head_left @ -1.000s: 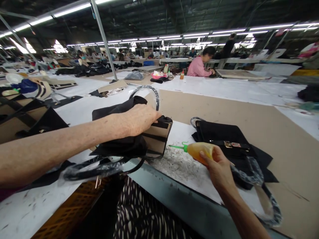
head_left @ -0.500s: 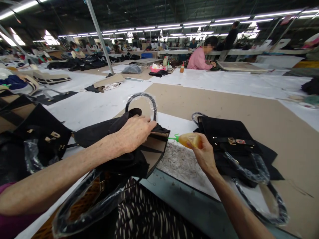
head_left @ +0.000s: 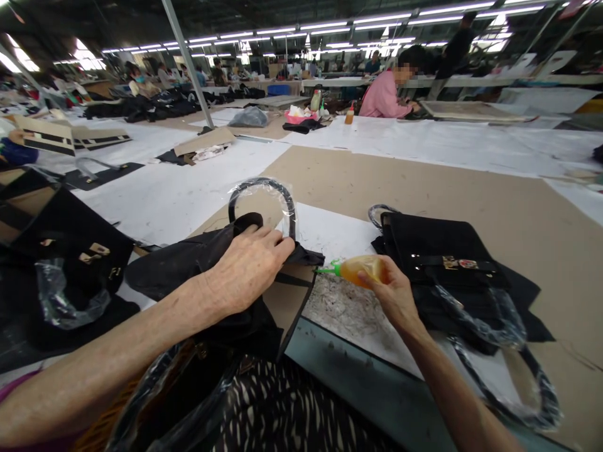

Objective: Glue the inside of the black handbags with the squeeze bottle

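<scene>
My left hand [head_left: 252, 263] is closed on the upper edge of a black bag [head_left: 188, 254], beside its plastic-wrapped round handle [head_left: 264, 183]. Between my fingers and thumb, my right hand [head_left: 393, 289] holds a glue bottle [head_left: 360, 270] of amber liquid, lying sideways. Its green nozzle points left and reaches the right end of the bag's edge; whether it touches cannot be made out. Below that edge the bag's beige inner side shows. To the right of my right hand lies another black bag [head_left: 438, 251] with gold fittings and wrapped handles.
More black bag pieces [head_left: 70, 251] stand at the left. Beige board [head_left: 377, 182] and white sheets [head_left: 160, 194] cover the table. A metal pole [head_left: 188, 63] rises at the back left. Further off are a pink basket [head_left: 300, 115], another glue bottle [head_left: 349, 114] and a person in pink [head_left: 382, 95].
The view has shifted slightly. The bag's edge under my left hand sits flatter, and its inner side is turned differently. My right hand still holds the bottle at the edge.
</scene>
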Demonstrator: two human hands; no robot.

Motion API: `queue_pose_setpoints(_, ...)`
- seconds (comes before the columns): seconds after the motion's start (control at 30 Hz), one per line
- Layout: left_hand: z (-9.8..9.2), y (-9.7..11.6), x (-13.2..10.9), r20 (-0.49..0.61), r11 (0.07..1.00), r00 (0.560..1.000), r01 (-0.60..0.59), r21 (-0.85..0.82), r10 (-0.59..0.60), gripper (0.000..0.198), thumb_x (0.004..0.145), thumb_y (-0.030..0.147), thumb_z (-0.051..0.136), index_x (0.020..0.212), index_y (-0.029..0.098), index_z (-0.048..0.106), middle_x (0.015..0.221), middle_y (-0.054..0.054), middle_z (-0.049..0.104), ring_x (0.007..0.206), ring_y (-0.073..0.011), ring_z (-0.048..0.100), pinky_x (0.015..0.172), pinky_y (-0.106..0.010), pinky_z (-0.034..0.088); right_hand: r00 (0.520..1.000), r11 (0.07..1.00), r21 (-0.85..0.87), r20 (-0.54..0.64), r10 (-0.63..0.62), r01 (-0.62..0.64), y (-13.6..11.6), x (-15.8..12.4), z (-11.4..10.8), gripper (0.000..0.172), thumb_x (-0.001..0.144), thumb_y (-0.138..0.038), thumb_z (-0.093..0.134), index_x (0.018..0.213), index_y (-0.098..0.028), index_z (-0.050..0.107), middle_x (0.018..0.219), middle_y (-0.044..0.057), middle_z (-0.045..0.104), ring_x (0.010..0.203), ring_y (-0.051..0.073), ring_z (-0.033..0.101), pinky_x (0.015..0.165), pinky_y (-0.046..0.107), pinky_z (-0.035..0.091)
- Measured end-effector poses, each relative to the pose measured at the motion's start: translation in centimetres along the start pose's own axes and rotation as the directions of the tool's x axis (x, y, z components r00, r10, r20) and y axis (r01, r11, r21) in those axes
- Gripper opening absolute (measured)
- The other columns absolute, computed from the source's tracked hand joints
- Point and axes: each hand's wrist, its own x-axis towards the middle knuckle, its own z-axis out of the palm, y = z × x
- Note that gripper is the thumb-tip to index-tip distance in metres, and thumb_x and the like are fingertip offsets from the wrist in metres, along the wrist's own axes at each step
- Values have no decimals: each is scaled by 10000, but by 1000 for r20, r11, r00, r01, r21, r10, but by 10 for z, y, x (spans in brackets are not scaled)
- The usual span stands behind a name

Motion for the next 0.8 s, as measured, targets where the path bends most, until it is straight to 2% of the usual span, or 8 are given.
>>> queue_pose_setpoints(0.2, 7, 4, -13, -31, 1000, 999, 6, -17, -6, 175, 787, 64, 435, 881, 166, 542, 872, -72, 597, 820, -231, 549, 728, -357, 438, 995, 992, 79, 55, 89, -93, -1, -7, -4, 441, 678, -504, 779, 944, -203, 596, 887, 35, 634, 839, 273, 587, 739, 338, 492)
queue_pose_setpoints(0.33, 11, 11, -23, -49, 999, 999, 9, -40, -11, 249, 746, 41, 446, 947, 152, 543, 917, -83, 601, 843, -242, 541, 771, -386, 435, 988, 976, 150, 51, 149, -155, -2, -12, -3, 444, 679, -494, 776, 955, -191, 607, 921, 49, 645, 868, 281, 594, 763, 353, 504)
queue_pose_setpoints(0.5, 15, 18, -35, 0, 997, 1000, 17, -79, -17, 345, 725, 52, 463, 1056, 126, 532, 999, -107, 600, 903, -262, 534, 793, -411, 437, 978, 953, 217, 42, 205, -210, -3, -17, -1, 431, 680, -458, 782, 968, -188, 610, 947, 51, 646, 888, 273, 598, 777, 354, 511)
queue_pose_setpoints(0.63, 16, 19, -39, 18, 996, 1000, 10, -84, -8, 362, 728, 70, 473, 1082, 123, 525, 1037, -118, 595, 927, -263, 530, 805, -411, 434, 971, 942, 236, 58, 230, -238, -1, -23, 0, 416, 671, -423, 800, 958, -181, 621, 941, 53, 649, 892, 266, 596, 805, 353, 503)
queue_pose_setpoints(0.8, 16, 19, -39, -20, 997, 1000, 13, -73, -14, 333, 739, 66, 453, 1055, 121, 541, 1007, -114, 598, 897, -260, 527, 788, -408, 434, 957, 913, 288, 78, 278, -289, 1, -30, 0, 432, 653, -424, 805, 950, -173, 618, 936, 67, 640, 879, 290, 598, 735, 382, 537)
